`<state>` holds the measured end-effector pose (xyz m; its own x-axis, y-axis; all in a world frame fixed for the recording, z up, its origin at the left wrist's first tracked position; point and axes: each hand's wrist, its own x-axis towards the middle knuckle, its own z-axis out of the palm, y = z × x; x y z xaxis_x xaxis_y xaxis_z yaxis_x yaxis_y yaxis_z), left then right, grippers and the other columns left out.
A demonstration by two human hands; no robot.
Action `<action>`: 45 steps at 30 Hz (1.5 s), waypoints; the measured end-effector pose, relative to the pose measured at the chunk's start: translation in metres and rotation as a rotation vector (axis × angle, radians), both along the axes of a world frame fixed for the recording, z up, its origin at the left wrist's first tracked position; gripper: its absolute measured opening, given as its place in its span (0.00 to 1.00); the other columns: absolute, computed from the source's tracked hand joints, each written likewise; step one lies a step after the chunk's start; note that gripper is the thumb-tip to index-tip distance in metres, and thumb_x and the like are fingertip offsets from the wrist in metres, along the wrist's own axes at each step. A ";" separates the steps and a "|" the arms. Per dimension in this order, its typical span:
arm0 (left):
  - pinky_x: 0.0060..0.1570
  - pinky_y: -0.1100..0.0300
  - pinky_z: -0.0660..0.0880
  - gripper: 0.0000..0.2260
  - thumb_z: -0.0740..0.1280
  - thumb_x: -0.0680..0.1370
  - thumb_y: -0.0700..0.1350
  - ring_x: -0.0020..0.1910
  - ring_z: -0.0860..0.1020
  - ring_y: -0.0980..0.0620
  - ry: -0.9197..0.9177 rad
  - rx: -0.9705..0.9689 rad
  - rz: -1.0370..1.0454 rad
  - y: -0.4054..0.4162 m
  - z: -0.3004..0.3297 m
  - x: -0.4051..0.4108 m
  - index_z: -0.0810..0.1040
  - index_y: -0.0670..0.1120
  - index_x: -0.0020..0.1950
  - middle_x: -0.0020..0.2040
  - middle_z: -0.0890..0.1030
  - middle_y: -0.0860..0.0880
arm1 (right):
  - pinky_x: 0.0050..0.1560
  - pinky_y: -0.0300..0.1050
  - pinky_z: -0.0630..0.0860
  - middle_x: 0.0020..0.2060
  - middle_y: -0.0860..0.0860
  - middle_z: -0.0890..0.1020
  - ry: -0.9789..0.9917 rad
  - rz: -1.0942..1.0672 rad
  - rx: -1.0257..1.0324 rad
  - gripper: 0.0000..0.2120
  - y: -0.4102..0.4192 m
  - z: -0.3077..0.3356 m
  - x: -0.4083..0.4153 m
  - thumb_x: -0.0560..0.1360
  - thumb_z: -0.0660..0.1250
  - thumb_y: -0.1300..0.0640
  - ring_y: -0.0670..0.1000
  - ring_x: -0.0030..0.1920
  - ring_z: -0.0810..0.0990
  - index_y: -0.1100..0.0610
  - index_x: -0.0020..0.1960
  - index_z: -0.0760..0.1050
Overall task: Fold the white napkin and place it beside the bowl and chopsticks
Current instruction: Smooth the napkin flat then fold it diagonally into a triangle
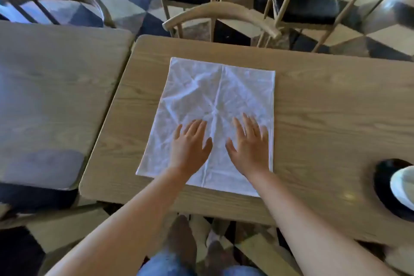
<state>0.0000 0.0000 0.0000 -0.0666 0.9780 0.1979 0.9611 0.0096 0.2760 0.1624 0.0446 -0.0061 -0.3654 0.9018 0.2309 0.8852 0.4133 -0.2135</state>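
Observation:
The white napkin (201, 94) lies spread flat and creased on the wooden table (324, 107). My left hand (190, 145) rests palm down on its near left part, fingers apart. My right hand (249, 143) presses flat on its near right part, fingers spread. Neither hand grips the cloth. At the right edge of the view a white bowl (403, 184) sits on a black plate (385, 188), both cut off by the frame. No chopsticks show in this view.
A second wooden table (51, 78) stands to the left with a narrow gap between. Wooden chairs (221, 15) with dark seats stand beyond the far edge. A chair seat (42, 170) sits at the lower left. The floor is checkered.

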 end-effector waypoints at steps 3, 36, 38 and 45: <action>0.67 0.40 0.59 0.25 0.52 0.77 0.51 0.72 0.64 0.46 -0.069 -0.251 -0.027 -0.017 -0.100 0.004 0.66 0.41 0.71 0.72 0.68 0.43 | 0.70 0.63 0.50 0.74 0.56 0.59 -0.024 -0.057 -0.289 0.28 -0.033 -0.100 -0.009 0.76 0.49 0.46 0.55 0.74 0.53 0.56 0.73 0.57; 0.68 0.38 0.54 0.27 0.53 0.76 0.60 0.74 0.59 0.48 0.167 -0.245 -0.358 0.172 -0.140 -0.054 0.61 0.54 0.75 0.76 0.60 0.46 | 0.70 0.64 0.51 0.74 0.55 0.61 -0.134 -0.022 -0.271 0.29 0.146 -0.135 -0.035 0.75 0.49 0.43 0.55 0.74 0.57 0.51 0.74 0.58; 0.70 0.39 0.51 0.30 0.51 0.75 0.62 0.75 0.55 0.47 0.187 -0.258 -0.352 0.196 -0.140 -0.067 0.58 0.54 0.75 0.77 0.57 0.47 | 0.71 0.61 0.48 0.75 0.55 0.58 -0.133 -0.031 -0.261 0.30 0.169 -0.136 -0.025 0.74 0.48 0.40 0.54 0.75 0.54 0.49 0.74 0.57; 0.73 0.48 0.43 0.32 0.47 0.75 0.64 0.76 0.45 0.50 0.189 -0.285 -0.257 0.257 -0.137 -0.121 0.50 0.55 0.77 0.78 0.48 0.48 | 0.73 0.56 0.43 0.77 0.52 0.49 -0.193 -0.046 -0.285 0.34 0.235 -0.132 -0.003 0.72 0.41 0.35 0.51 0.76 0.45 0.47 0.76 0.47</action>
<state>-0.1209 0.2567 -0.1367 0.1975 0.9754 -0.0978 0.9757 -0.1860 0.1155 0.1592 0.2797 -0.1376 -0.3351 0.9367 -0.1018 0.9369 0.3198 -0.1411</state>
